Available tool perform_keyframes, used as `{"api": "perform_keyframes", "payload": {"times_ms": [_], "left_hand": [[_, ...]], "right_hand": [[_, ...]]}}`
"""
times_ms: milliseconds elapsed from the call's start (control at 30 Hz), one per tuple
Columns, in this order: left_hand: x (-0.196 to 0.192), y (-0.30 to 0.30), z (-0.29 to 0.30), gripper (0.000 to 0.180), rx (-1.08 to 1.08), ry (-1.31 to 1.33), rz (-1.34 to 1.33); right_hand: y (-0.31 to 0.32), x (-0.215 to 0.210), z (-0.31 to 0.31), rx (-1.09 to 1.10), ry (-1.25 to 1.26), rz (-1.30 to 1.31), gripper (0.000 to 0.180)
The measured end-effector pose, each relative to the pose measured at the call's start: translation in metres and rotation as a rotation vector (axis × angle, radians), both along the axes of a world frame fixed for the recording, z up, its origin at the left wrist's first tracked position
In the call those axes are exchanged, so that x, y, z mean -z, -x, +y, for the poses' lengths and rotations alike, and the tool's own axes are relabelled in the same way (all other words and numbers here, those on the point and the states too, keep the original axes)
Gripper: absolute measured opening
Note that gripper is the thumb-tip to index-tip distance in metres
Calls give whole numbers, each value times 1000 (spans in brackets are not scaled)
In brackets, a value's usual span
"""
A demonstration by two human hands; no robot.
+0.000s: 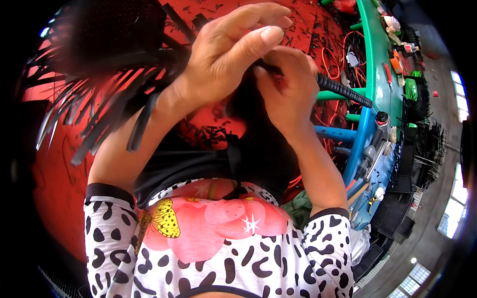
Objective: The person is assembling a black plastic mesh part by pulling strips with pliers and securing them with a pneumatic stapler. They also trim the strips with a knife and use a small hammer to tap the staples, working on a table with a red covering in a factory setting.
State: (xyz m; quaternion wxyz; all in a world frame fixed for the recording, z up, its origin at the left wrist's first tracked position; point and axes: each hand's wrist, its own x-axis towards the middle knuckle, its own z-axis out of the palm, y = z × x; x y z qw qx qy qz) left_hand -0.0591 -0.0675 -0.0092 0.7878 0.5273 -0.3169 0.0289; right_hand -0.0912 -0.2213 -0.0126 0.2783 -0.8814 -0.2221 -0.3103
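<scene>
My left hand is up in front of me with its fingers stretched out and its thumb apart; I see nothing in it. Just right of it and lower, my right hand has its fingers curled. From behind that hand a black ribbed bar runs out to the right; the grip itself is partly hidden. At the upper left stands a dark, finely patterned black piece. Many loose flat black strips fan out below it, hanging across my left forearm. Black material in my lap lies in deep shadow.
The red floor covering is strewn with short black scraps. To the right runs a green and blue bench carrying a metal hand tool and a red-handled tool. Red cords tangle beneath. Black woven pieces are stacked beyond.
</scene>
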Motion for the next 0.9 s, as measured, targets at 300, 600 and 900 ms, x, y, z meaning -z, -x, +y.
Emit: {"api": "perform_keyframes", "payload": {"times_ms": [300,600,900], "left_hand": [[24,26,13,49,-160,-107,-289],[13,53,9,33,-273,-558,-582],[7,61,2,28,-311,-1158,-584]], "right_hand": [[50,16,-27,-223,-232,83,21],[73,11,-38,-229,-159,92,21],[75,7,-12,-197,-674,349,3]]}}
